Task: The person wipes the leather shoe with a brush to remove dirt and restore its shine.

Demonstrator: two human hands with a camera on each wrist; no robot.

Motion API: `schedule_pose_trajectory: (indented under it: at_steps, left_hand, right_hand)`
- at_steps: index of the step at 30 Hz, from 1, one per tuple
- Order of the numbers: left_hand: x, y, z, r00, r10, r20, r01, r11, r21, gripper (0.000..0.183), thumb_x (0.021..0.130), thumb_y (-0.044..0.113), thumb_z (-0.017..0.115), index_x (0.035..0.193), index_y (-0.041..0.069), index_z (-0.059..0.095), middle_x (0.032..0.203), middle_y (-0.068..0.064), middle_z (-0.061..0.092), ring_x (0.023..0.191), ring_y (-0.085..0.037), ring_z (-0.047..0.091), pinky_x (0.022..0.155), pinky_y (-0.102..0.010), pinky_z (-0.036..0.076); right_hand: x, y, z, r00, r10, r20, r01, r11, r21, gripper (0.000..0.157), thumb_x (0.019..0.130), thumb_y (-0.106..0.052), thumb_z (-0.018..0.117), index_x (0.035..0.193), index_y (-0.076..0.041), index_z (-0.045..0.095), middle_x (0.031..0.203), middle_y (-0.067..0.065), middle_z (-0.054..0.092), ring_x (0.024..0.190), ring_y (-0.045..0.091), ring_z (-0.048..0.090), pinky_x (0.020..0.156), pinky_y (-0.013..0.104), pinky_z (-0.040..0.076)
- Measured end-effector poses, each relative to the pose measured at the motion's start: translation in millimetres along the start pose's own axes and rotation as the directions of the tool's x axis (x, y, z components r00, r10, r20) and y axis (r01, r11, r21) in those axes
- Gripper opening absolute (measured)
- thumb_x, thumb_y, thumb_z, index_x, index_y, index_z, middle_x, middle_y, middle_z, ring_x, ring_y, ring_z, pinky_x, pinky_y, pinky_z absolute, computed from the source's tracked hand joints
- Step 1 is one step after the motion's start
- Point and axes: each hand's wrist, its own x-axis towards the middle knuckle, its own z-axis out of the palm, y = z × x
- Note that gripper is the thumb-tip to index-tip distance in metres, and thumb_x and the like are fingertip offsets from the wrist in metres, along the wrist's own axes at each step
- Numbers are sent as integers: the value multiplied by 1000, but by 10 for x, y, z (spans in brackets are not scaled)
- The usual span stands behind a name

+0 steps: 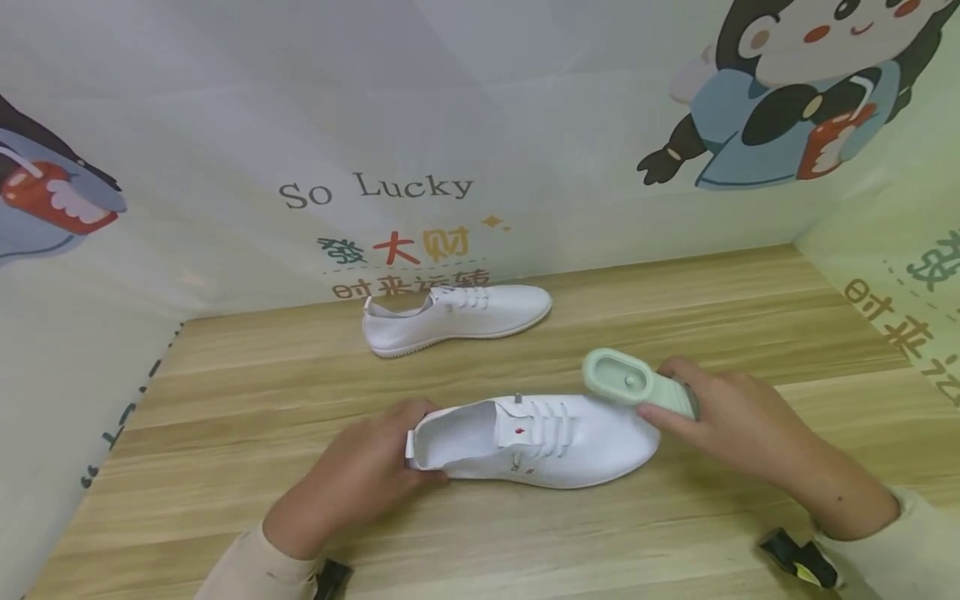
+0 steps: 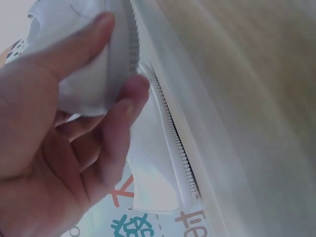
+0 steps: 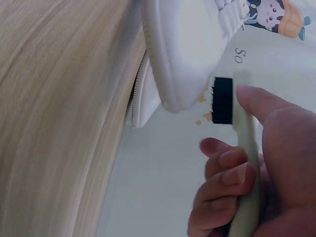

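A white lace-up shoe [image 1: 600,446] is held by the heel in my left hand [image 1: 367,471], its toe pointing right. In the left wrist view, the thumb and curled fingers [image 2: 116,123] grip the heel on either side. My right hand [image 1: 738,412] grips a pale green brush [image 1: 637,383] by its handle, over the toe of that shoe. Dark bristles [image 3: 223,100] show in the right wrist view, facing the shoe with a small gap between them. The right thumb lies along the back of the brush.
A second white shoe [image 1: 480,312] stands on the wood-grain tabletop [image 1: 247,400] near the back, toe to the right. Behind it rises a pale printed backdrop [image 1: 540,167], with more of the printed sheet at both sides.
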Motion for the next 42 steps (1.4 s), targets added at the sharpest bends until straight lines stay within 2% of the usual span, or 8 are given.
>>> schedule_pose_trajectory:
  at_steps: [5, 10, 18, 26, 28, 33, 38, 42]
  left_hand:
    - [27, 0, 8, 994, 40, -105, -33, 997, 70, 59, 62, 38, 88, 109, 23, 56, 96, 10, 60, 74, -11, 62, 56, -32, 47]
    - [43, -16, 15, 988, 77, -132, -64, 993, 102, 61, 64, 29, 87, 115, 22, 54, 100, 7, 57, 77, -14, 63, 55, -33, 48]
    - [17, -56, 22, 990, 136, -20, -135, 990, 49, 84, 69, 13, 83, 137, 39, 43, 120, 6, 51, 83, -18, 62, 62, -35, 49]
    - [-29, -115, -87, 960, 269, 72, -255, 953, -162, 69, 83, -9, 61, 142, 24, 45, 136, -6, 45, 117, -22, 54, 89, -38, 49]
    - [-45, -124, -127, 956, 273, 112, -248, 949, -196, 63, 89, -8, 54, 142, 24, 45, 137, -6, 44, 122, -21, 50, 95, -40, 46]
    - [-55, -156, -200, 958, 198, 207, -136, 951, -279, 57, 96, -4, 44, 141, 30, 45, 139, -1, 43, 128, -20, 43, 103, -43, 39]
    - [-21, -161, -203, 964, 168, 206, -88, 933, -348, 45, 99, 3, 44, 135, 30, 51, 131, 6, 47, 125, -14, 44, 103, -42, 39]
    - [-22, -152, -211, 970, 133, 203, -61, 943, -326, 34, 102, 15, 43, 129, 31, 53, 129, 9, 49, 124, -12, 45, 102, -41, 40]
  right_hand:
    - [-7, -12, -5, 997, 21, -71, -18, 999, 44, 50, 88, -48, 63, 122, -12, 57, 77, 4, 65, 55, 12, 48, 46, 28, 36]
    - [5, -12, 4, 986, -40, -161, 50, 997, 60, 47, 88, -41, 66, 124, -13, 60, 101, 14, 69, 67, 17, 58, 55, 36, 46]
    - [-9, -6, 59, 967, -124, -224, 143, 987, 69, 42, 84, -34, 72, 117, -9, 68, 111, 12, 68, 96, 32, 66, 73, 48, 53]
    - [-17, -11, 75, 954, -162, -251, 188, 979, 82, 40, 83, -32, 74, 115, -8, 69, 108, 10, 70, 94, 28, 67, 72, 45, 54]
    - [-21, -21, 81, 955, -178, -239, 206, 974, 97, 40, 83, -31, 74, 114, -8, 69, 108, 9, 70, 96, 27, 67, 74, 44, 54]
    - [-33, -68, 71, 948, -227, -223, 250, 965, 81, 40, 81, -32, 76, 114, -10, 70, 106, 5, 70, 92, 22, 67, 71, 40, 55]
    - [-60, -85, 64, 904, -309, -296, 320, 947, -11, 42, 73, -29, 81, 111, -14, 71, 93, 3, 70, 70, 9, 61, 55, 26, 50]
    - [-58, -90, 58, 880, -335, -337, 341, 939, -44, 44, 72, -28, 80, 113, -14, 70, 95, 5, 71, 73, 12, 65, 56, 29, 52]
